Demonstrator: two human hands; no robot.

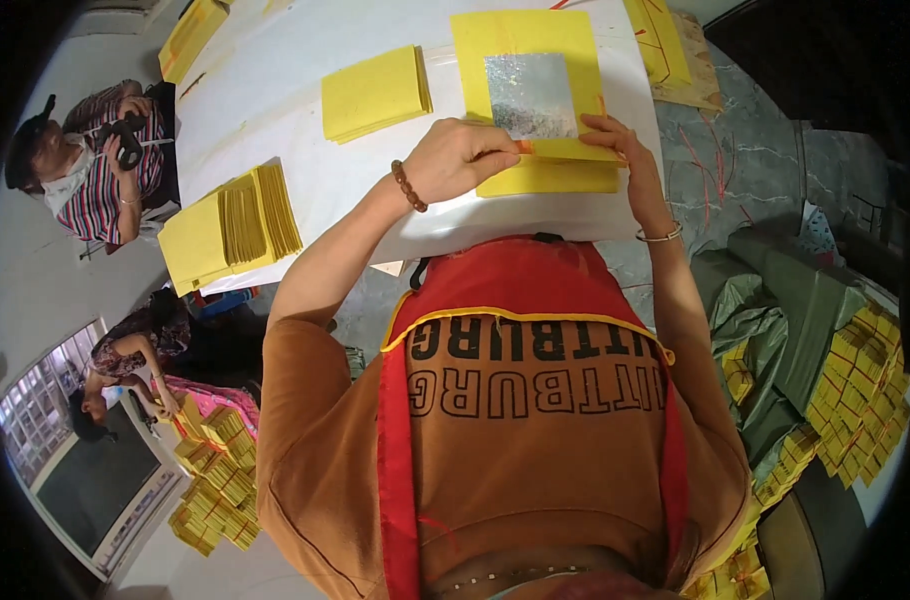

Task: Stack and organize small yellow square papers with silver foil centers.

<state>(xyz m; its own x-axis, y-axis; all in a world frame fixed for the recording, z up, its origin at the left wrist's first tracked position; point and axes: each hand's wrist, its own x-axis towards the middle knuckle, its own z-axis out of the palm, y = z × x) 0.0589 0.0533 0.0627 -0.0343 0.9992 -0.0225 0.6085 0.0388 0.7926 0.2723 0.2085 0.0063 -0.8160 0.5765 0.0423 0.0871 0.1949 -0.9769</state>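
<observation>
In front of me on the white table lies a yellow paper stack (525, 35) with a silvery foil square (532, 90) on its top sheet. My left hand (460, 160), a beaded bracelet at its wrist, is closed in a pinch on the near folded edge of the yellow paper. A small orange patch shows at its fingertips. My right hand (630, 165), with a bangle, rests its stretched, slightly spread fingers on the sheet's right side; its thumb is hard to see. A yellow flap (550, 180) sticks out below the fold, toward me.
The white table (375, 190) also bears a neat yellow stack (375, 92) and a fanned yellow pile (240, 225) to the left. Two other people (105, 180) are on the left. Yellow bundles (860, 380) and green sheeting (765, 310) lie at right, red strings (713, 165) on the floor.
</observation>
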